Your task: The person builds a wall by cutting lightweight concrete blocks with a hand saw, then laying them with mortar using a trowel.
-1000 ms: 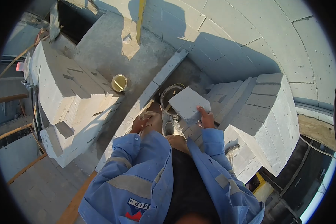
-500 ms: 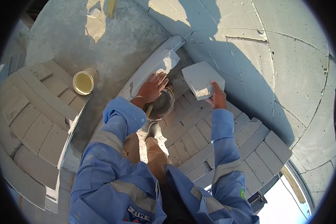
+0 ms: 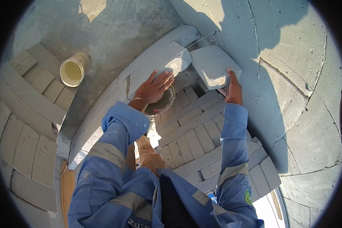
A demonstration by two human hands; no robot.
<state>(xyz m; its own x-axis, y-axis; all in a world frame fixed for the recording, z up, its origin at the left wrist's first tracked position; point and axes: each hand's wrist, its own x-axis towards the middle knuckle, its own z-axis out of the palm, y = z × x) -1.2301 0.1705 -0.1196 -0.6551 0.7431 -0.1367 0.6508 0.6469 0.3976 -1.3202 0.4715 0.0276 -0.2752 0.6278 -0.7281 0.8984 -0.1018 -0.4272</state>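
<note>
My right hand (image 3: 233, 88) grips a pale grey block (image 3: 213, 64) by its near right corner, thumb on top and fingers underneath. The block is tilted, close to the end of a low block wall (image 3: 140, 62) and beside the tall wall. With fingers stretched out, my left hand (image 3: 154, 88) lies against the low wall, its fingertips at a shorter block (image 3: 176, 57) at the wall's end. Partly hidden under that hand is a round bucket (image 3: 163, 104). A thin string (image 3: 195, 42) runs across the shorter block to the tall wall.
A tall block wall (image 3: 269, 98) rises on the right. Stacked blocks (image 3: 190, 146) lie below between my arms, and more stacks (image 3: 26, 133) stand at left. A pale bucket (image 3: 73, 72) is on the concrete floor (image 3: 114, 30) beyond the low wall.
The view has shifted. My right hand has brought the block farther forward, nearer the low wall's end and the string. My left hand stays on the low wall, fingers still stretched.
</note>
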